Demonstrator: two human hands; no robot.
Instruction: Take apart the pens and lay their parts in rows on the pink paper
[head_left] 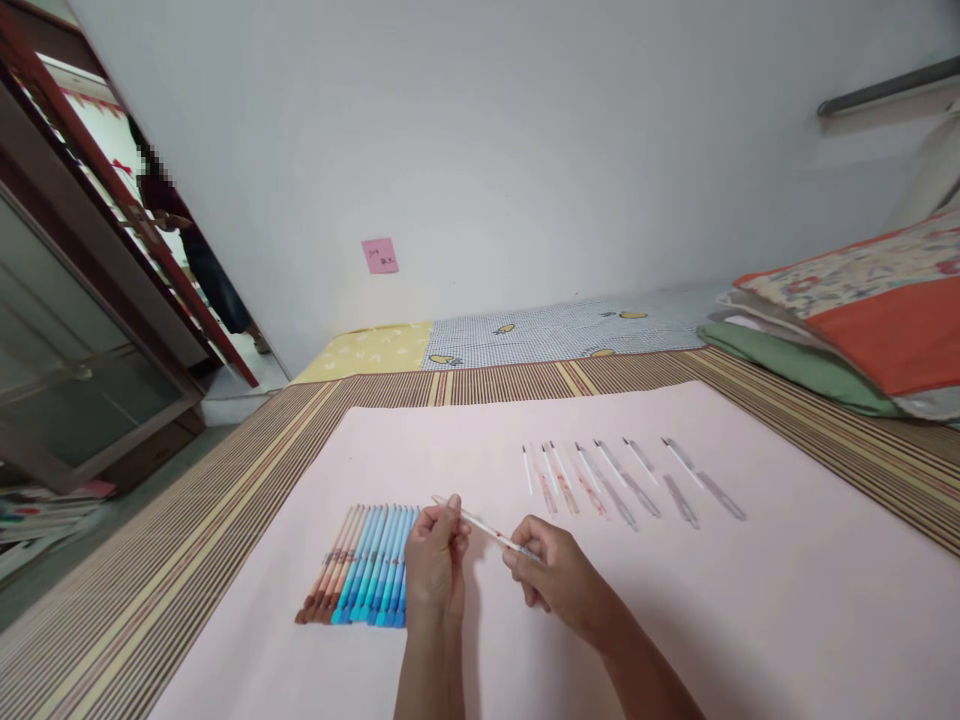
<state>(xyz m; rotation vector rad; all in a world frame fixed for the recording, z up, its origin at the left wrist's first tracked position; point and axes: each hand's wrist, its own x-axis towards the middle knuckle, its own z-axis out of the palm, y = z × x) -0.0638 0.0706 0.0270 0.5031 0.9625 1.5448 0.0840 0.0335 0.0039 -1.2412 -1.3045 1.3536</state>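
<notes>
A slim pale pen (484, 526) with small reddish marks is held slantwise between my two hands. My left hand (435, 550) pinches it near its upper left end, which pokes out past the thumb. At the lower right end, my right hand (551, 565) has its fingers closed around it; that end is partly hidden. Close by my left hand lies a row of pens (364, 565) in brown, peach and blue, its right edge covered by the hand. Beyond my right hand are several thin white refills (609, 457) with dark tips and several clear pen barrels (681, 502), some with reddish patterns.
A pale pink sheet (750, 600) covers much of the striped mat (195, 500). Folded bedding (885, 320) is piled at the right. A pink note (379, 255) is stuck on the wall. Another person (199, 250) stands beyond the doorway at left.
</notes>
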